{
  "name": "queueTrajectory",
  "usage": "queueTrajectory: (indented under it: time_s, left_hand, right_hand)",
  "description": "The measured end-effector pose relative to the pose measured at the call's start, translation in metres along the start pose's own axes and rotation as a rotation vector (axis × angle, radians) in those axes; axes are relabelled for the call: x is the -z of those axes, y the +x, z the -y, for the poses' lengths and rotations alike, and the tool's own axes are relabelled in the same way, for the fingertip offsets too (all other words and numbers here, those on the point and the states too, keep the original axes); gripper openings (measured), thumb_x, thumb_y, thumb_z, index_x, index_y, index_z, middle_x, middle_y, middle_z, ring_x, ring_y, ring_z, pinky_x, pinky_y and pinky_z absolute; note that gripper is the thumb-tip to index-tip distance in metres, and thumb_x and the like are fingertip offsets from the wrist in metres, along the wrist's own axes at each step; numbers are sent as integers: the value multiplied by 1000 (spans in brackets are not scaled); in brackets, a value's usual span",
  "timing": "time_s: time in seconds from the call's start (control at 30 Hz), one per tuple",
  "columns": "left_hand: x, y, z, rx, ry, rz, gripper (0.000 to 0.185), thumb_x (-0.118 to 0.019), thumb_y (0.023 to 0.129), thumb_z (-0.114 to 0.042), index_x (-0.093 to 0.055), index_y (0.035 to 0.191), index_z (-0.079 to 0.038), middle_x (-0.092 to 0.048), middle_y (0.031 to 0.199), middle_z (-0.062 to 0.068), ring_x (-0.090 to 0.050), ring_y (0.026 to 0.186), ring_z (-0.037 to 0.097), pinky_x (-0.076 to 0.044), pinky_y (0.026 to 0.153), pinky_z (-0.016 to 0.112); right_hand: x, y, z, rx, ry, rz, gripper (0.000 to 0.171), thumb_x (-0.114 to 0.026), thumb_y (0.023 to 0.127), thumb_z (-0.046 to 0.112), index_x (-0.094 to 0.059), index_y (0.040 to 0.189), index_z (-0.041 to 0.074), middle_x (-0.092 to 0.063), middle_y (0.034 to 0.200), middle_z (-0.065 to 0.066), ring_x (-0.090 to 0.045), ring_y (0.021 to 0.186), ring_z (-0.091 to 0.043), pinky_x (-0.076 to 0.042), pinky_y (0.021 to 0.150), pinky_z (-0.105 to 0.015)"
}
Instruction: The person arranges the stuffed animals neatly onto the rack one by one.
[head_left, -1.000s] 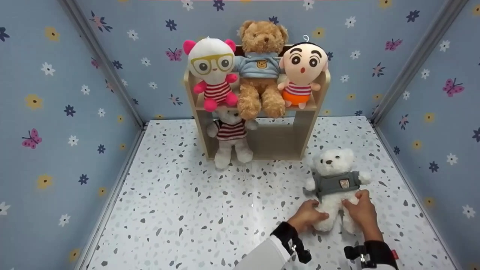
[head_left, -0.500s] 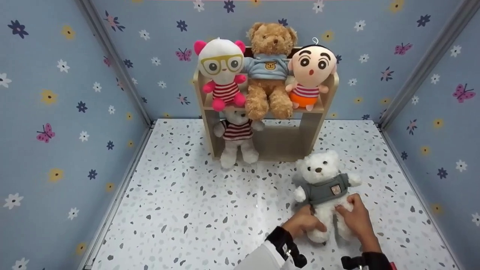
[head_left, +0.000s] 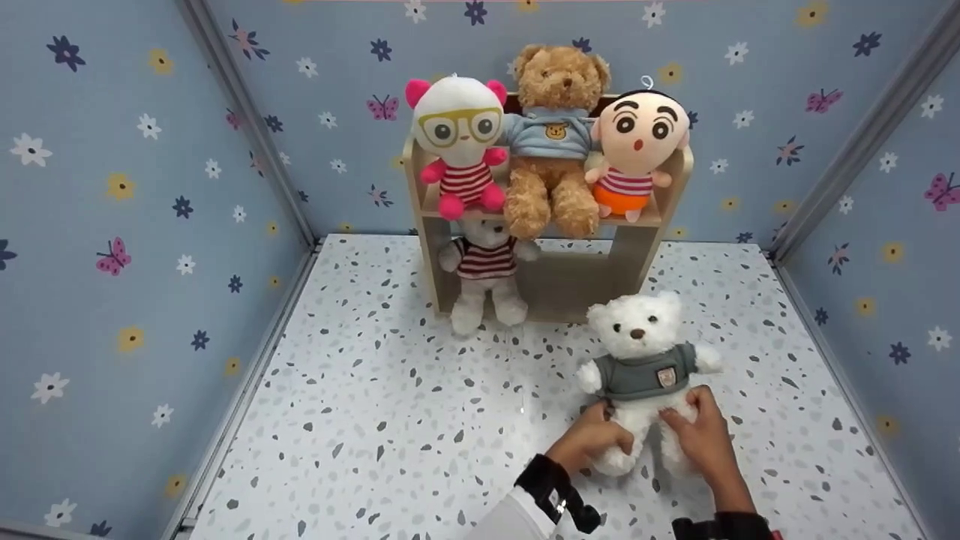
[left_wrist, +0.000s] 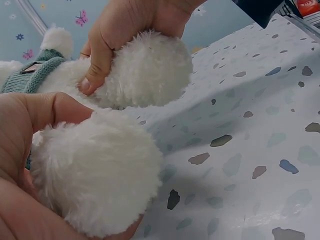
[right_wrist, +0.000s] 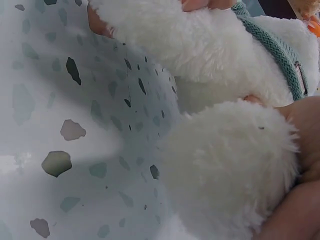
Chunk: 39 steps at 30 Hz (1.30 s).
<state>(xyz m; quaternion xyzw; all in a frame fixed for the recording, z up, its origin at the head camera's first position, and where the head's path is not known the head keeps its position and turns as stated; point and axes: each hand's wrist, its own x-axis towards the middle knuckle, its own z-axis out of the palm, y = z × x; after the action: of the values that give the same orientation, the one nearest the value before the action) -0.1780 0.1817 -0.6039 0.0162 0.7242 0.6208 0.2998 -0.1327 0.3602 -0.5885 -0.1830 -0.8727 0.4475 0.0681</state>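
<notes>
A white teddy bear (head_left: 637, 367) in a grey-green sweater faces up at the front right, its head toward the shelf. My left hand (head_left: 592, 439) grips its leg on the left side, thumb over the fur. The other leg is held by my right hand (head_left: 701, 435), high up near the hip. In the left wrist view a furry foot (left_wrist: 100, 170) pokes out of my left hand, with the right hand (left_wrist: 125, 40) round the other leg behind it. The right wrist view shows a foot (right_wrist: 230, 165) beside my right palm (right_wrist: 305, 150).
A small wooden shelf (head_left: 652, 247) stands against the flowered back wall. On top sit a pink-eared doll with glasses (head_left: 461, 135), a brown bear (head_left: 555, 142) and a boy doll (head_left: 634, 150). A white bear in a striped sweater (head_left: 487, 262) occupies the lower left compartment.
The grey-sweatered bear has shifted left relative to the shelf and a little toward it, with both hands moving along. Its head tilted left midway and is now straighter. The camera view has turned slightly left.
</notes>
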Motion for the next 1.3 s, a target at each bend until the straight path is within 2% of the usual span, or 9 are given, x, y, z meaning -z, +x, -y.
queueTrajectory:
  time_s: [0.23,0.43,0.6,0.7,0.77,0.87,1.03,1.13,1.3]
  left_hand:
    - [4,-3,1,-28,-12,-40,81,-67,50,2,-54,128,-10,-58,127,6,-55,104,22,-49,87,35]
    - [8,-12,0,1,-34,-47,89,-70,56,-6,-44,141,-11,-53,136,9,-55,106,24,-50,86,37]
    - [13,-19,3,-40,-41,-67,86,-79,65,-21,-42,142,-15,-53,136,7,-54,118,26,-44,101,45]
    - [16,-20,7,-91,-48,-76,73,-81,70,-32,-49,134,-18,-58,131,2,-55,119,23,-42,104,45]
    - [18,-22,9,-116,-79,-73,60,-80,72,-35,-55,125,-22,-62,122,-2,-59,113,20,-45,101,42]
    - [19,-24,13,-124,-138,-64,47,-79,75,-36,-58,116,-26,-65,112,-6,-62,103,15,-48,96,40]
    - [21,-25,19,-89,-179,-101,55,-79,73,-43,-56,120,-26,-64,115,-6,-61,106,15,-48,98,40]
    - [24,-25,22,-104,-200,-117,60,-80,72,-44,-55,123,-23,-64,117,-3,-61,108,17,-48,98,40]
    - [31,-26,26,-123,-215,-104,61,-78,73,-46,-55,125,-25,-63,121,-4,-60,112,17,-46,100,40]
  right_hand:
    - [-6,-2,4,3,7,-24,39,-68,89,21,-33,102,9,-49,94,-13,-48,91,-29,-34,75,-34]
    - [-17,-6,7,16,75,-72,38,-70,86,11,-35,100,5,-49,99,-11,-47,93,-24,-35,77,-29]
    - [-29,-11,8,34,181,-83,38,-70,83,4,-35,97,2,-47,93,-7,-50,84,-13,-39,73,-22]
    - [-35,-15,10,32,256,-60,36,-70,83,2,-36,96,2,-48,91,-7,-52,76,-9,-43,69,-22]
    - [-39,-17,12,26,291,-32,35,-69,84,1,-36,96,1,-49,91,-7,-53,74,-9,-45,69,-23]
    - [-43,-20,15,8,298,2,34,-68,85,2,-36,97,1,-50,91,-7,-54,74,-9,-46,69,-23]
    - [-49,-24,19,-2,311,31,34,-67,86,1,-35,97,0,-49,93,-9,-53,77,-11,-45,70,-24]
    - [-52,-25,20,3,286,27,33,-67,86,2,-36,97,1,-51,94,-9,-53,78,-10,-45,71,-23]
    - [-57,-29,21,17,275,29,34,-67,85,2,-35,97,4,-49,94,-8,-53,78,-11,-46,71,-24]
